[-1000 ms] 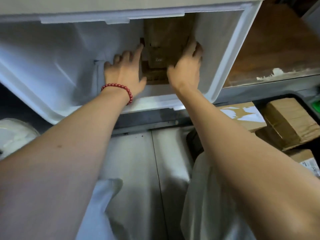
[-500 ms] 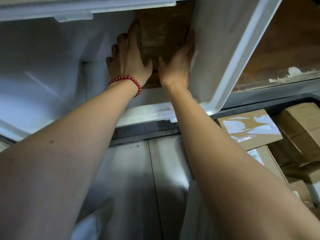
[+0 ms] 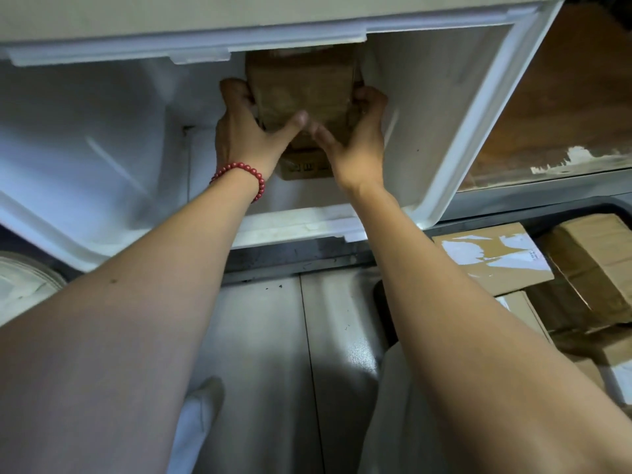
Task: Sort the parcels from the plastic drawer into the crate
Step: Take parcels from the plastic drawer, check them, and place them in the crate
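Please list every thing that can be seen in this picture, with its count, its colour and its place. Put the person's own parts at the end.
plastic drawer: one, white, pulled open across the top of the view.
brown parcel: one, at the back of the drawer, held on both sides; a second brown box seems to lie under it, count unsure.
crate: one, dark rim, lower right under the drawer.
cardboard parcels in the crate: at least four, brown, some with white labels or tape.
wooden shelf: one, brown, right of the drawer.
floor: grey, below the drawer.
white round thing: one, left edge, cannot tell what it is.
bead bracelet: one, red, on the left wrist.
left hand: on the parcel's left side.
right hand: on the parcel's right side.
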{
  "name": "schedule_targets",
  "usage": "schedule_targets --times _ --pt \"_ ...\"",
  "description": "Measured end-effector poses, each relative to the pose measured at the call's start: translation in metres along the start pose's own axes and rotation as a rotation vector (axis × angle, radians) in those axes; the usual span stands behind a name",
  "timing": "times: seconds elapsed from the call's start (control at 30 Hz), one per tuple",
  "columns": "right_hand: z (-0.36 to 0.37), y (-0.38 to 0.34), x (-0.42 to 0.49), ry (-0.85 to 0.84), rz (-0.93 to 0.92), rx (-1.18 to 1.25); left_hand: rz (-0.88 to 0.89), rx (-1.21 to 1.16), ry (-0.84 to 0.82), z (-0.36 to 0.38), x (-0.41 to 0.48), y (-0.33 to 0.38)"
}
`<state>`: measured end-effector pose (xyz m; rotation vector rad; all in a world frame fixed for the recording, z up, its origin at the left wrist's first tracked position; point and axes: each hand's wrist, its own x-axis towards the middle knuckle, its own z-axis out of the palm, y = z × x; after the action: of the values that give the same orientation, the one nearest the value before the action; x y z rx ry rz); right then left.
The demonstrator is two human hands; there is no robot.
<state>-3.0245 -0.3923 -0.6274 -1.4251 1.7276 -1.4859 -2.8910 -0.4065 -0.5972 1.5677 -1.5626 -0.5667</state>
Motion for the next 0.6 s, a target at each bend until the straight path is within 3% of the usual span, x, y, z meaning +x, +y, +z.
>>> schedule_targets --times 0.43,0.6 --pt "-0.030 -0.018 -0.055 -0.401 0.015 -0.078 -0.164 0.068 -0.172 -0.062 -0.080 -0.009" --pt "-0.053 -0.042 -0.086 -0.518 0.076 -0.060 -0.127 0.156 -0.272 -0.095 -0.106 -0.001"
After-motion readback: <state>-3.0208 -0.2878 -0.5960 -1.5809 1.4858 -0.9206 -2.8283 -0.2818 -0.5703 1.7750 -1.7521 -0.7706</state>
